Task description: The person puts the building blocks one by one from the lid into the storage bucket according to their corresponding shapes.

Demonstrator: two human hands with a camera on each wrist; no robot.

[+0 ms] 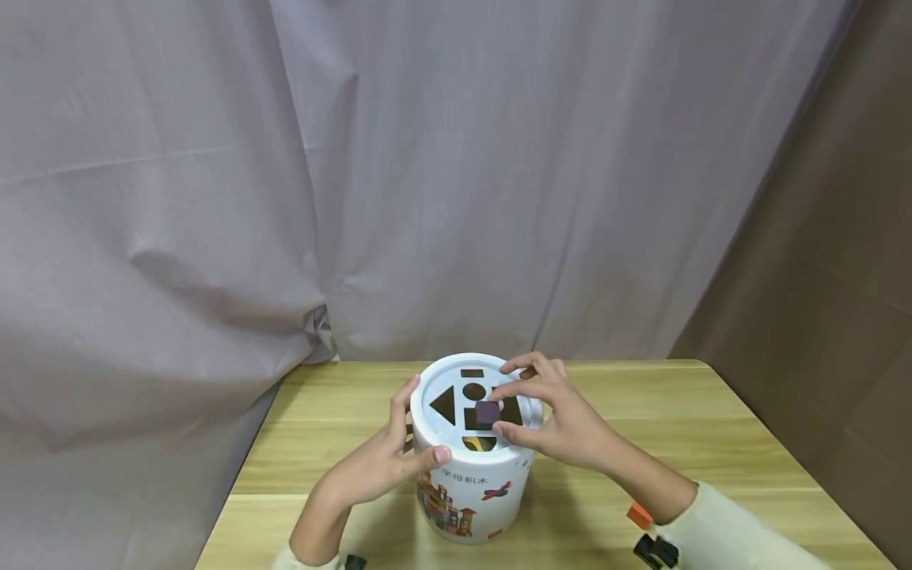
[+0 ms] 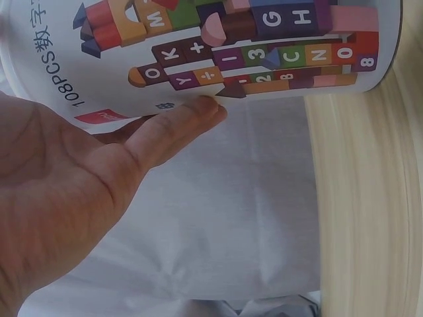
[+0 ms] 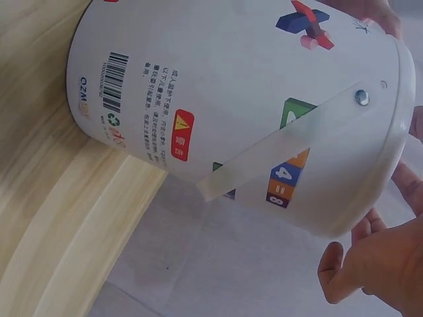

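Two hands are seen at a white cylindrical toy bucket (image 1: 470, 483) that stands upright near the middle of a light wooden table (image 1: 712, 443). A small dark purple cube block (image 1: 488, 412) is pinched between the thumb and curled fingers of the right hand (image 1: 552, 423), and it is held on the bucket's white lid (image 1: 436, 380), right at the square cut-out among the shape holes. A triangular hole is cut on the left of the lid, a round one and a narrow rectangular one on the far side, and a half-round one on the near side. The left hand (image 1: 381, 463) is laid against the left side of the bucket, its fingers fairly straight and its thumb pressed on the rim of the lid. Printed coloured letter blocks are shown on the bucket's wall in the left wrist view, and a barcode and a flat white handle strap (image 3: 284, 148) in the right wrist view. A grey curtain (image 1: 356, 174) is hung behind the table.
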